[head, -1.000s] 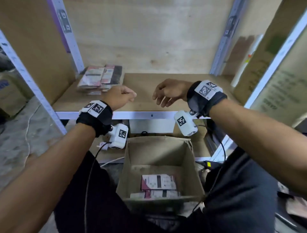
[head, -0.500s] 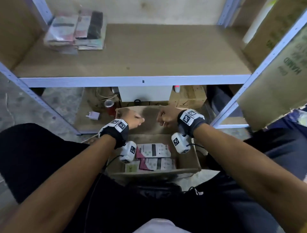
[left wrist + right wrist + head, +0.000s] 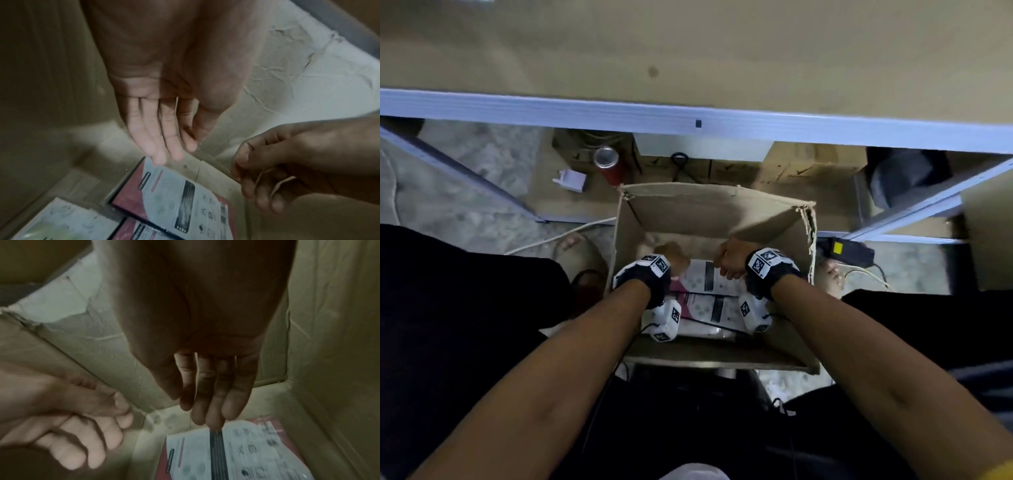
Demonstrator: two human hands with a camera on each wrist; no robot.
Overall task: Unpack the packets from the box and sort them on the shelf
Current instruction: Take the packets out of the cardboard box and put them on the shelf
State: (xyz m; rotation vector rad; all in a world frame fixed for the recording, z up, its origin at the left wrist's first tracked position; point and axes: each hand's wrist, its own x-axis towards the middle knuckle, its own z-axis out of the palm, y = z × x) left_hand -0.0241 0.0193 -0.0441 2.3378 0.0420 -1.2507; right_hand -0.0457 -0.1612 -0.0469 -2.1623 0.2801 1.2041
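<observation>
An open cardboard box (image 3: pixel 709 212) stands on the floor between my feet, under the wooden shelf (image 3: pixel 688 116). White and maroon packets (image 3: pixel 707 279) lie flat on its bottom. Both hands are down inside the box. My left hand (image 3: pixel 671 262) hovers with straight fingers (image 3: pixel 162 146) just above the far corner of a packet (image 3: pixel 180 203) and holds nothing. My right hand (image 3: pixel 727 265) reaches down with extended fingers (image 3: pixel 211 410) close over the same packet's (image 3: pixel 236 451) dark stripe, also empty. The hands are a short gap apart.
Under the shelf stand a red can (image 3: pixel 607 164), a white adapter (image 3: pixel 570 180) and brown cartons (image 3: pixel 808 164). A black device with a yellow label (image 3: pixel 846 248) lies right of the box. A white cable (image 3: pixel 558 236) runs on the floor at left.
Both hands have come down from shelf height into the box, and their fingers have straightened. My head has tilted down, so the packets stacked on the shelf are out of view.
</observation>
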